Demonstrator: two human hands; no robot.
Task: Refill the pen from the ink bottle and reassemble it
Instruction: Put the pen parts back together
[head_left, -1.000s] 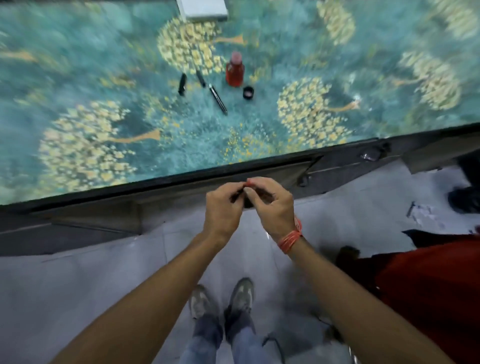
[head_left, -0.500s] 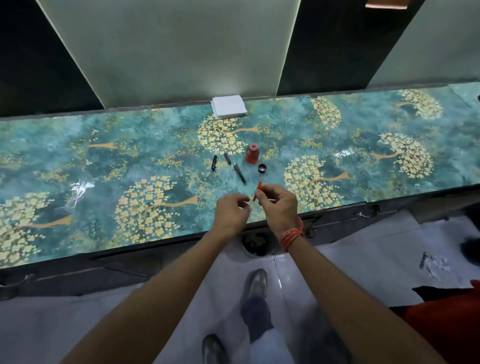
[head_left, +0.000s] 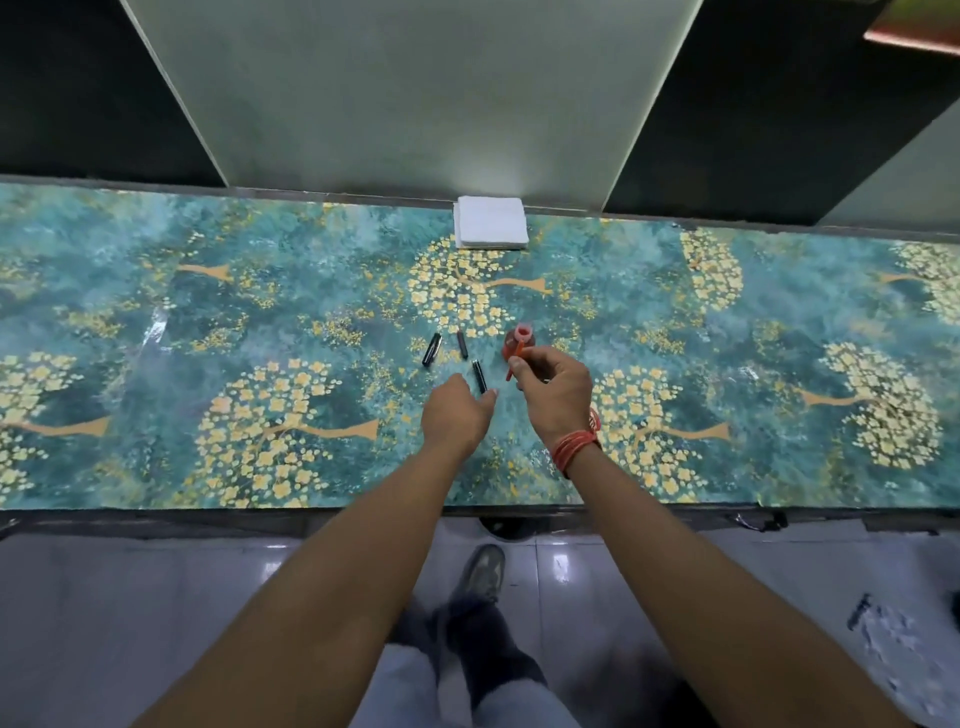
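A red ink bottle (head_left: 521, 338) stands uncapped on the patterned tabletop (head_left: 260, 312), partly behind my right hand (head_left: 553, 392). That hand pinches a thin red ink tube (head_left: 515, 360) just in front of the bottle. My left hand (head_left: 457, 413) hovers low over the table with fingers loosely curled and nothing in it, its fingertips beside a black pen barrel (head_left: 479, 375). A black pen cap (head_left: 431, 348) and a short dark pen section (head_left: 462, 343) lie to the left of the bottle. The bottle's cap is hidden by my right hand.
A folded white cloth (head_left: 490, 222) lies at the table's far edge against a pale wall panel. The table's near edge runs across the view above a tiled floor, where my shoes (head_left: 483, 571) show.
Both hands have moved from below the table's front edge up over the tabletop and apart. The right hand carried the red tube to the bottle; the left let go and reached toward the barrel.
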